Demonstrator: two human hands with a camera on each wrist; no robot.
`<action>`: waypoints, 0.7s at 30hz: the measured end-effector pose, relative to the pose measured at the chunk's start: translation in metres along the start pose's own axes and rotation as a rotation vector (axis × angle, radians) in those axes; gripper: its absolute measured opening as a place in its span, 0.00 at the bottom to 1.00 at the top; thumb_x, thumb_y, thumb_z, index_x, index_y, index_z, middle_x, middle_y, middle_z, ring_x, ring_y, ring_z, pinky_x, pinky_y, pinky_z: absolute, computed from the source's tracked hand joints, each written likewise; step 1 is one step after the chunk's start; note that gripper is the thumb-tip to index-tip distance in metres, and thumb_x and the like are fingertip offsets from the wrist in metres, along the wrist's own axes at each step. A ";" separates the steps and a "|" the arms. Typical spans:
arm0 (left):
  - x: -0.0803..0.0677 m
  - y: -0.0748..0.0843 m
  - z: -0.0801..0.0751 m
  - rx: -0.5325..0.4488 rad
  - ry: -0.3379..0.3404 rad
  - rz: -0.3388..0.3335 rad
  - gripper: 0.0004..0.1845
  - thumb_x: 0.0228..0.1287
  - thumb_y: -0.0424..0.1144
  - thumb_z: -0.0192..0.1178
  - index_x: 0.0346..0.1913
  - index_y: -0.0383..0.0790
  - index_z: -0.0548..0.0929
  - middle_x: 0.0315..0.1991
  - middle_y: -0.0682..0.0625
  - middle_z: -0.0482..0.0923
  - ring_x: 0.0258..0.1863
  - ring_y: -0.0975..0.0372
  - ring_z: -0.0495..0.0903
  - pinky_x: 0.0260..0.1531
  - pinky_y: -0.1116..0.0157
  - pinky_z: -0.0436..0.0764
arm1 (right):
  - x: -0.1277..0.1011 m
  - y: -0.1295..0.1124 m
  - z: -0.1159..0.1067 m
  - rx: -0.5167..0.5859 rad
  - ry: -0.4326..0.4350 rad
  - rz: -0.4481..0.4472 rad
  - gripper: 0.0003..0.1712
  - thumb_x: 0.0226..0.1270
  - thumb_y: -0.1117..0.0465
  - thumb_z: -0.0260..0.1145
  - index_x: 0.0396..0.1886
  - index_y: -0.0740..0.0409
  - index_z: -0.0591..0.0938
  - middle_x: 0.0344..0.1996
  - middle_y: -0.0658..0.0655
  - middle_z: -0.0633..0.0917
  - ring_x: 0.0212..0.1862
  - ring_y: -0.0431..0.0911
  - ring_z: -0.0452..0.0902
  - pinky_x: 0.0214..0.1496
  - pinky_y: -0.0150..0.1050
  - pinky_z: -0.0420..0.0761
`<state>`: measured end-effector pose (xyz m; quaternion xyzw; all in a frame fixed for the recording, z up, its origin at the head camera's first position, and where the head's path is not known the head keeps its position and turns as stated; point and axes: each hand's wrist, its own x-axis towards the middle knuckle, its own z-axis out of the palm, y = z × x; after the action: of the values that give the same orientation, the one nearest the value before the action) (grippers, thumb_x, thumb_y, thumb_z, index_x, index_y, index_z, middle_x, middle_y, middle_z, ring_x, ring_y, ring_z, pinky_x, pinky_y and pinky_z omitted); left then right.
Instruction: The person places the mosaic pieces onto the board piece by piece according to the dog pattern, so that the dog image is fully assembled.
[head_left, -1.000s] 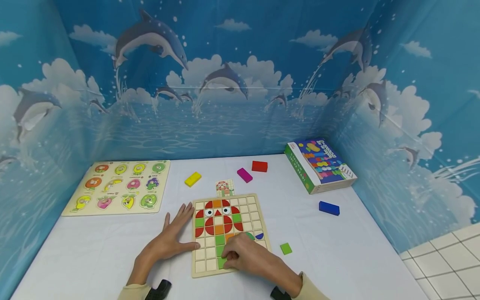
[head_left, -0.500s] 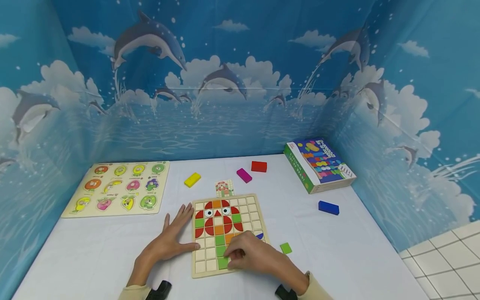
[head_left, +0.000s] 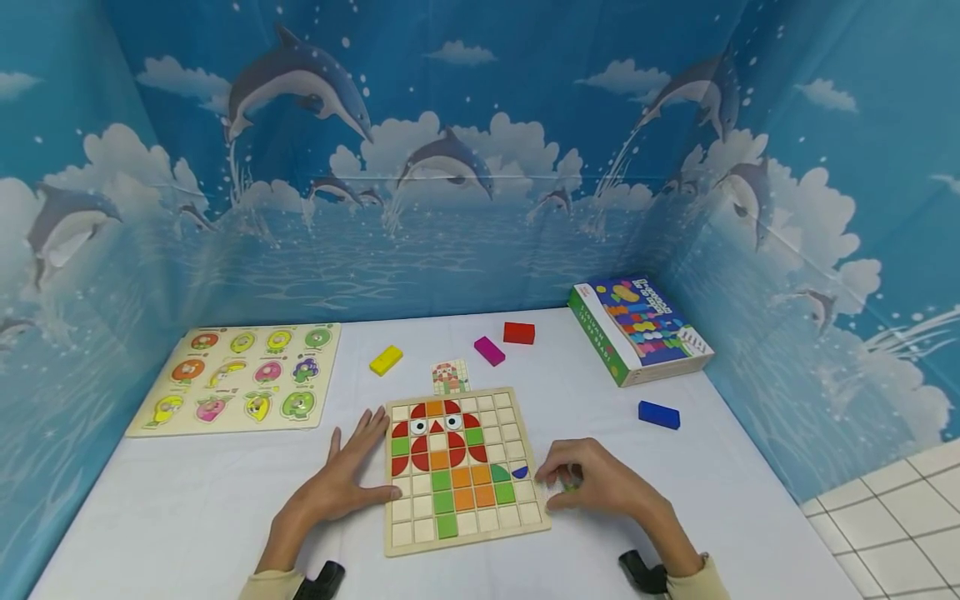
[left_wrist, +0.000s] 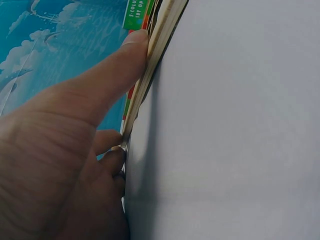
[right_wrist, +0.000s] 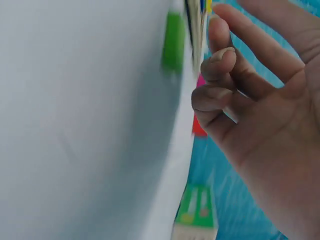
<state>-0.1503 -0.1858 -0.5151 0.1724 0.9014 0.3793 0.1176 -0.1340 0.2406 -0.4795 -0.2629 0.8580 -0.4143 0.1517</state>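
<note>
A wooden grid board [head_left: 467,524] lies on the white table, bearing red, orange, green and blue tiles and two eye tiles. My left hand [head_left: 337,487] rests at its left side with fingers spread, the thumb touching the board's edge. Right of the board, my right hand [head_left: 603,479] hovers with fingers loosely bent and nothing held. Beneath it lies a loose green square tile [right_wrist: 173,42], mostly covered by the fingers in the head view but apart from them in the right wrist view. A small pattern card [head_left: 450,377] sits behind the board.
A fruit puzzle board [head_left: 247,387] lies at the left. Yellow [head_left: 386,360], magenta [head_left: 490,351], red [head_left: 519,332] and blue [head_left: 659,415] blocks are scattered behind and to the right. A game box [head_left: 641,333] stands at the back right, near the dolphin curtain [head_left: 450,250].
My right hand has left the green tile at the board's bottom row and moved right, off the board, over the loose green tile. My left hand stays put.
</note>
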 end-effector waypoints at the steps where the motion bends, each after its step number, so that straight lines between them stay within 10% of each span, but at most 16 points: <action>1: 0.000 0.000 0.000 0.002 -0.004 -0.004 0.64 0.57 0.52 0.83 0.88 0.42 0.52 0.90 0.45 0.42 0.88 0.45 0.34 0.81 0.37 0.20 | -0.004 0.004 -0.004 -0.002 0.003 0.012 0.17 0.56 0.60 0.87 0.46 0.49 0.94 0.34 0.50 0.87 0.35 0.48 0.79 0.35 0.34 0.79; 21: 0.002 0.000 0.000 0.019 -0.013 -0.019 0.65 0.56 0.54 0.83 0.89 0.44 0.51 0.90 0.46 0.43 0.88 0.45 0.33 0.81 0.37 0.20 | -0.016 0.021 -0.020 -0.065 0.006 0.101 0.15 0.52 0.68 0.87 0.37 0.48 0.93 0.31 0.45 0.87 0.33 0.42 0.77 0.34 0.31 0.79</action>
<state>-0.1517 -0.1853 -0.5149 0.1673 0.9057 0.3687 0.1254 -0.1371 0.2738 -0.4829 -0.2230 0.8836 -0.3789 0.1613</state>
